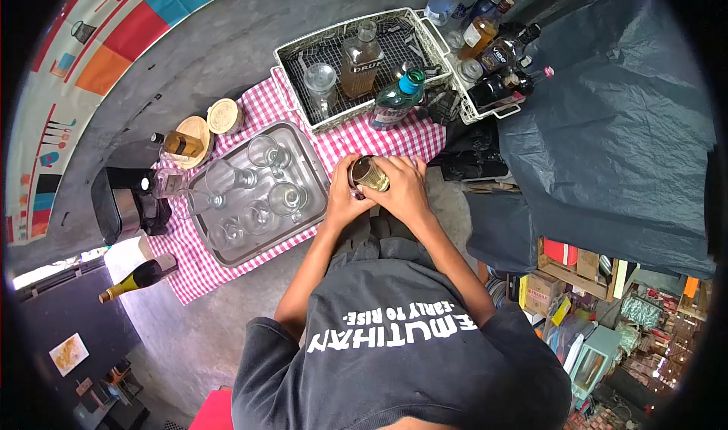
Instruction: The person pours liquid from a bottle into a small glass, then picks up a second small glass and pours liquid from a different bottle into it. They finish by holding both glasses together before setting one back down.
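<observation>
Both hands are wrapped round a small clear glass container of pale yellow liquid [371, 174], held just past the front of the checked cloth. My left hand [345, 191] grips its left side, fingers closed. From the right, my right hand [403, 189] closes over it, thumb across the near side. Its dark round end faces up and left. Nearest to my left hand is a grey metal tray [322, 202] carrying several clear glasses, among them a glass mug [287, 199] and a stemmed glass [227, 177]. Beyond my hands stands a green bottle with a blue cap [396, 100].
A white wire basket [284, 54] holds a bottle lettered DRUM [362, 64] and an upturned glass [321, 85]. More bottles [500, 54] crowd its right end. A gold-necked bottle [140, 277] stands at the left edge of the red checked cloth [265, 92]. Dark sheeting [599, 142] hangs right.
</observation>
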